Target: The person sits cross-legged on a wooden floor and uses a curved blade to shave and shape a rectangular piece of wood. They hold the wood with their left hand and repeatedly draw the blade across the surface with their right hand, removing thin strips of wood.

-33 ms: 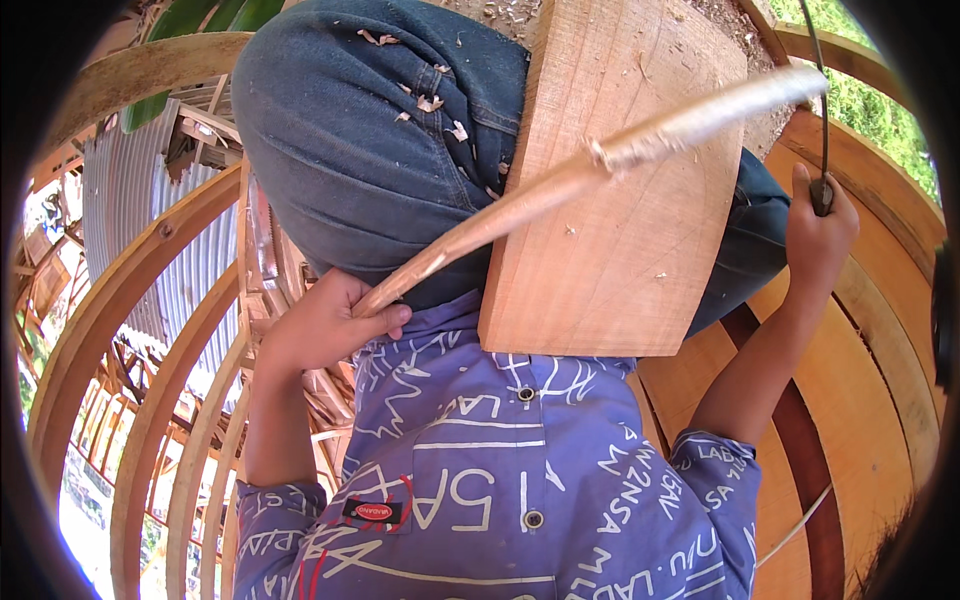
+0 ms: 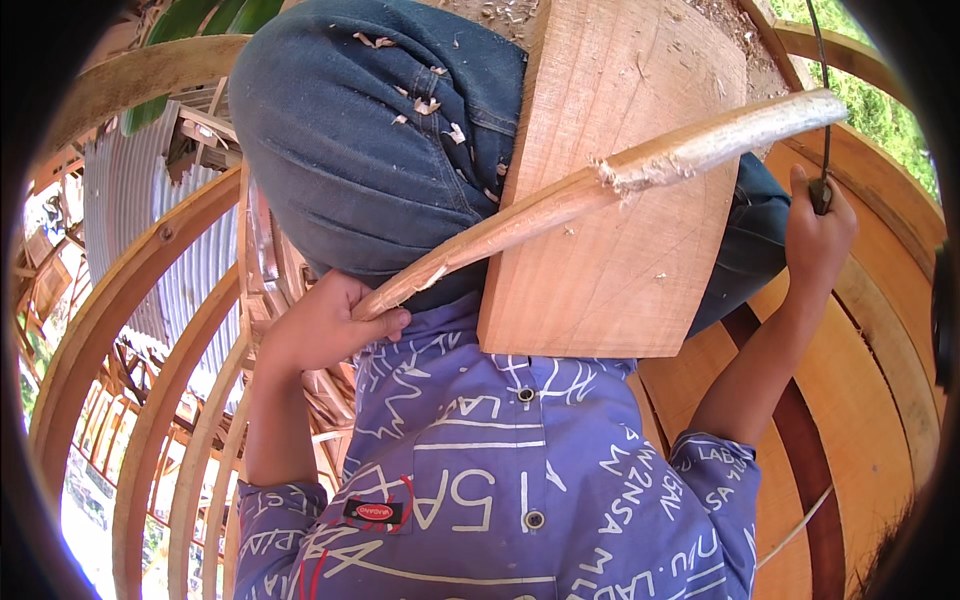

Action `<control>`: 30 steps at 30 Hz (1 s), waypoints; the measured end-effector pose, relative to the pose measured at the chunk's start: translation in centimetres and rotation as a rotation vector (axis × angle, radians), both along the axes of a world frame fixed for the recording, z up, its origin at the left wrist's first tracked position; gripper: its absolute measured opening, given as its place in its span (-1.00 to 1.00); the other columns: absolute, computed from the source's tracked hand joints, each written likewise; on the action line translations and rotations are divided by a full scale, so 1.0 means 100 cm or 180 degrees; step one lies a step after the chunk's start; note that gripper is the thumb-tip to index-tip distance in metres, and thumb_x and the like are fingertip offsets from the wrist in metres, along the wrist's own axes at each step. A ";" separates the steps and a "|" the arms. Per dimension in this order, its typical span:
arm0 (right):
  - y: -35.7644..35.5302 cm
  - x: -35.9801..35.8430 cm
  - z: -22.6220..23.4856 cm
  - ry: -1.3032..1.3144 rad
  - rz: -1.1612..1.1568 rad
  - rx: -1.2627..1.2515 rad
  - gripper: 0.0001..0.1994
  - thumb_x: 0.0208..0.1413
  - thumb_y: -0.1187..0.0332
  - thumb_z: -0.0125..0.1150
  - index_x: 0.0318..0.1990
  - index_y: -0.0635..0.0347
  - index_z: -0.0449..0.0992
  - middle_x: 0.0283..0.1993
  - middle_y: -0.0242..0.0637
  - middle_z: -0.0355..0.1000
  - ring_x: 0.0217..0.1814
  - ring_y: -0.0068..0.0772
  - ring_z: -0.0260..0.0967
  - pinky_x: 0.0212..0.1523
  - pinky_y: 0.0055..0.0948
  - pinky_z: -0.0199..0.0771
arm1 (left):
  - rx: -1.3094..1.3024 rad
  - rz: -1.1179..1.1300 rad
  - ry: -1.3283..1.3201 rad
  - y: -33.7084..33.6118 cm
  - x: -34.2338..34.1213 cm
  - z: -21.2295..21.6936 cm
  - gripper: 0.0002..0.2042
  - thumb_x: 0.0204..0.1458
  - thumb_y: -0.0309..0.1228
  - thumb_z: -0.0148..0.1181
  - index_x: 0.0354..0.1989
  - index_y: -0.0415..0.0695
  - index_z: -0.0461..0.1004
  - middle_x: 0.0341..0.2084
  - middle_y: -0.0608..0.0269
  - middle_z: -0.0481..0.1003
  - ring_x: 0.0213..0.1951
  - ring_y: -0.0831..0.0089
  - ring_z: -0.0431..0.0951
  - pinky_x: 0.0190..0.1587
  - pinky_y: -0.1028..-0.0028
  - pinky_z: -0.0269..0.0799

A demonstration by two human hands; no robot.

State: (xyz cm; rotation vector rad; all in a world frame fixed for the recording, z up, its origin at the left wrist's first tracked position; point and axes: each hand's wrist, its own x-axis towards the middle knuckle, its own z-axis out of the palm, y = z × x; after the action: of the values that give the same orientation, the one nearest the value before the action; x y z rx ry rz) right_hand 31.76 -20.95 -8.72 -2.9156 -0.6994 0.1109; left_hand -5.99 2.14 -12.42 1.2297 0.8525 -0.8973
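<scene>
A long, partly shaved wooden stick [image 2: 510,214] slants up to the right from my left hand [image 2: 322,325], whose fingers are wrapped round its lower end. Bark or paler, rough wood covers its far half, and a ragged lip of shavings stands near its middle. Under the stick lies a thick wooden board [image 2: 610,275] across my lap. At the right, my right hand [image 2: 820,228] grips the dark handle of a long knife [image 2: 821,194]. Its thin blade points up, seen nearly edge-on, and crosses the stick's far tip in view; whether they touch I cannot tell.
Wood shavings [image 2: 427,106] lie on my jeans [image 2: 350,170] and more are scattered beyond the board. Curved wooden ribs [image 2: 100,300] rise at the left, with corrugated metal sheets [image 2: 125,220] beyond. Curved planks [image 2: 850,400] form the right side.
The stick's far end has shifted slightly right and nearer, and it looks sharper now. Both hands stay almost in place.
</scene>
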 end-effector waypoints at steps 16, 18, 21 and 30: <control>0.024 -0.035 -0.019 0.0367 -0.0418 -0.0870 -0.69 -0.08 0.18 0.22 -0.23 0.17 0.57 -0.41 -0.08 0.49 -0.27 0.03 0.44 -0.26 -0.18 0.41 | 0.0355 0.0140 0.0397 -0.009 -0.001 -0.005 -0.68 -0.09 -0.19 0.36 -0.57 -0.25 0.58 -0.73 0.32 0.47 -0.61 0.63 0.43 -0.53 0.54 0.30; 0.018 -0.034 -0.021 0.0288 -0.0396 -0.0772 -0.68 -0.07 0.18 0.22 -0.21 0.19 0.56 -0.42 -0.09 0.49 -0.28 0.01 0.45 -0.26 -0.20 0.41 | 0.0680 0.0179 0.0501 -0.016 0.004 -0.002 -0.68 -0.14 -0.21 0.40 -0.60 -0.26 0.57 -0.79 0.36 0.43 -0.67 0.65 0.39 -0.60 0.56 0.25; 0.017 -0.033 -0.024 0.0233 -0.0441 -0.0570 -0.66 -0.07 0.17 0.22 -0.19 0.21 0.56 -0.46 -0.13 0.49 -0.33 -0.04 0.46 -0.27 -0.23 0.40 | 0.0948 0.0447 0.0515 -0.027 0.012 0.008 -0.68 -0.16 -0.25 0.41 -0.63 -0.31 0.55 -0.82 0.37 0.39 -0.72 0.66 0.36 -0.65 0.54 0.22; 0.006 -0.029 -0.014 0.0678 -0.0769 0.0288 -0.75 0.01 0.25 0.26 -0.39 0.31 0.47 -0.67 -0.45 0.18 -0.58 -0.61 0.03 -0.52 -0.51 0.08 | 0.2183 0.0270 0.0002 -0.049 -0.002 -0.001 -0.51 -0.29 -0.08 0.43 -0.69 -0.36 0.46 -0.86 0.09 0.35 -0.75 0.36 0.38 -0.62 0.37 0.27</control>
State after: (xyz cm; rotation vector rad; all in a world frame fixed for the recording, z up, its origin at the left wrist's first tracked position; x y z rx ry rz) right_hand 28.90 -20.33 -10.16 -2.8181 -0.3085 0.3467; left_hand -6.20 -2.78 -12.53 1.7595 1.2596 -0.5423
